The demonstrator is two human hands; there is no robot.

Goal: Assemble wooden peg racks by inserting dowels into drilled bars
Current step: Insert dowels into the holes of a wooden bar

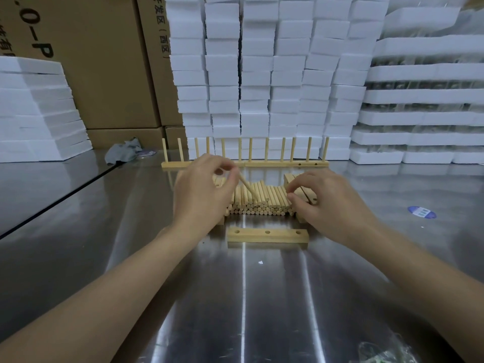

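A short wooden bar (267,236) with three drilled holes lies flat on the steel table, near me. Behind it lies a pile of dowels (259,201), side by side. My left hand (203,192) pinches one dowel (247,186), which slants down onto the pile. My right hand (324,203) hovers over the pile's right end with fingers curled, fingertips touching the dowels; whether it holds one I cannot tell. Finished racks (285,163) with upright pegs stand in a row at the back.
More drilled bars (289,179) lie behind my right hand. Stacks of white foam blocks (262,74) and cardboard boxes (104,61) wall the back. A crumpled grey cloth (123,153) lies at back left, a blue sticker (421,212) at right, clear plastic (379,352) at the near edge.
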